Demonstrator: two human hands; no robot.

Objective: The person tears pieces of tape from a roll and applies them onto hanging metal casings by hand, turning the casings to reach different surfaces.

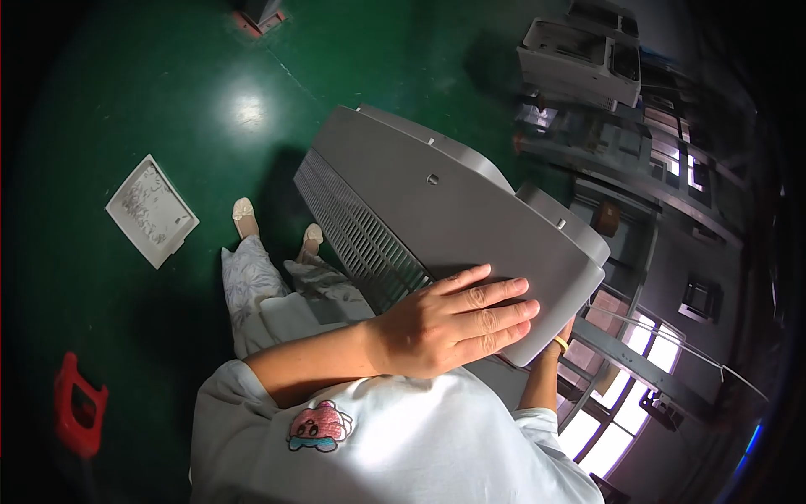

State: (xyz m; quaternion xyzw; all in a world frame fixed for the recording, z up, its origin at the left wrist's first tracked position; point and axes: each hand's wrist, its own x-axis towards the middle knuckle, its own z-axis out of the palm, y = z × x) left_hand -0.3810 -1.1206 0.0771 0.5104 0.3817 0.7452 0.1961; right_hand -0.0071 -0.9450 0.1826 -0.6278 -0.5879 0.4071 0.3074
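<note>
A long grey plastic housing panel (437, 193) slants in front of my body, with a slotted grille (357, 231) along its lower left side. Its far long edge carries small white clips, a small square hole and a rounded raised section. My left hand (453, 323) lies flat on the panel's near end, fingers outstretched and slightly apart, thumb out of sight. At the right end, my right hand (569, 329) is against the panel's edge. Most of that hand, including its fingers, is hidden behind the panel; a yellow band (562, 343) circles the wrist.
On the green floor (185, 101) lies a shallow white tray (155, 210) with small pale pieces in it. A red plastic object (80, 407) is at the lower left. Grey metal frames (655, 193) and a white moulded casing (575, 63) stand to the right. My feet are left of the panel.
</note>
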